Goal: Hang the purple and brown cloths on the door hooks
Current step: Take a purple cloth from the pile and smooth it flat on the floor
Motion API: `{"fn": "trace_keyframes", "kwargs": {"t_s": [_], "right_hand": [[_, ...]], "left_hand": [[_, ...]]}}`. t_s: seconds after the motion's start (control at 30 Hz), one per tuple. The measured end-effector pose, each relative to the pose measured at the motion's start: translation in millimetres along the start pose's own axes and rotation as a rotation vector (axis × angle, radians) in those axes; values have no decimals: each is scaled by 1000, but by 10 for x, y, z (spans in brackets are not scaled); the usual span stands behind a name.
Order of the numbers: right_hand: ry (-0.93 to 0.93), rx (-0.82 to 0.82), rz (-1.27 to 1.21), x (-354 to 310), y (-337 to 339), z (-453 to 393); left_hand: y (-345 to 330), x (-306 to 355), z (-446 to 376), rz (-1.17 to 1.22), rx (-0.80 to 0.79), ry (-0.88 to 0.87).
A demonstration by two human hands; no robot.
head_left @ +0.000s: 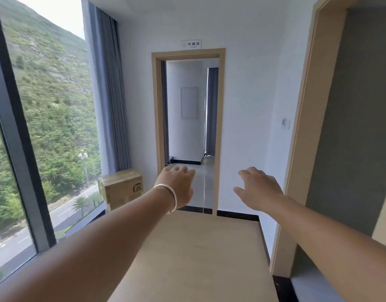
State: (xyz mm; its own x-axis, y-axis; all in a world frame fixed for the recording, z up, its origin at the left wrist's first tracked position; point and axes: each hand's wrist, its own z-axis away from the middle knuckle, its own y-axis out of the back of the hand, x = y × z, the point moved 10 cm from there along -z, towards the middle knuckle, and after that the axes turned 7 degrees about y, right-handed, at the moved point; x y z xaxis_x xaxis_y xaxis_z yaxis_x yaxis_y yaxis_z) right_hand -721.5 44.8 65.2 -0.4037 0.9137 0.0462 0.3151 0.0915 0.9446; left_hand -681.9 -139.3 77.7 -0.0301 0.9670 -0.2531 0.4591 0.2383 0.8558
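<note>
Both my arms stretch forward over a light wooden floor. My left hand (178, 185), with a bracelet at the wrist, hangs with relaxed fingers and holds nothing. My right hand (258, 188) is spread, palm down, also holding nothing. No purple cloth, brown cloth or door hooks show in this view. Straight ahead is an open doorway (188, 53) with a light wooden frame and a small sign above it.
A cardboard box (121, 188) stands by the wall left of the doorway, under a grey curtain (110, 88). A large window (41, 118) fills the left side. A second wooden door frame (305, 118) with a dark opening is on the right.
</note>
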Motion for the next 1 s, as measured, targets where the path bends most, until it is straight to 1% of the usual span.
{"fn": "trace_keyframes", "kwargs": {"t_s": [0.17,0.37,0.57,0.77,1.0], "right_hand": [[-57,4,23,169,-79,-594],[-98,37,26,203,-163,-1337],[-111,17,63,279,-406,-1865],[-131,3,42,618,-698,-2359],[-114,6,11,1323,-1092,-3100]], "left_hand": [[-204,-219,-698,42,19,-29],[-489,-528,-1443,91,53,-54],[-967,-639,-2031,108,25,-69],[-1393,-519,-2590,105,5,-94],[-1797,-112,-3470,80,-24,-95]]}}
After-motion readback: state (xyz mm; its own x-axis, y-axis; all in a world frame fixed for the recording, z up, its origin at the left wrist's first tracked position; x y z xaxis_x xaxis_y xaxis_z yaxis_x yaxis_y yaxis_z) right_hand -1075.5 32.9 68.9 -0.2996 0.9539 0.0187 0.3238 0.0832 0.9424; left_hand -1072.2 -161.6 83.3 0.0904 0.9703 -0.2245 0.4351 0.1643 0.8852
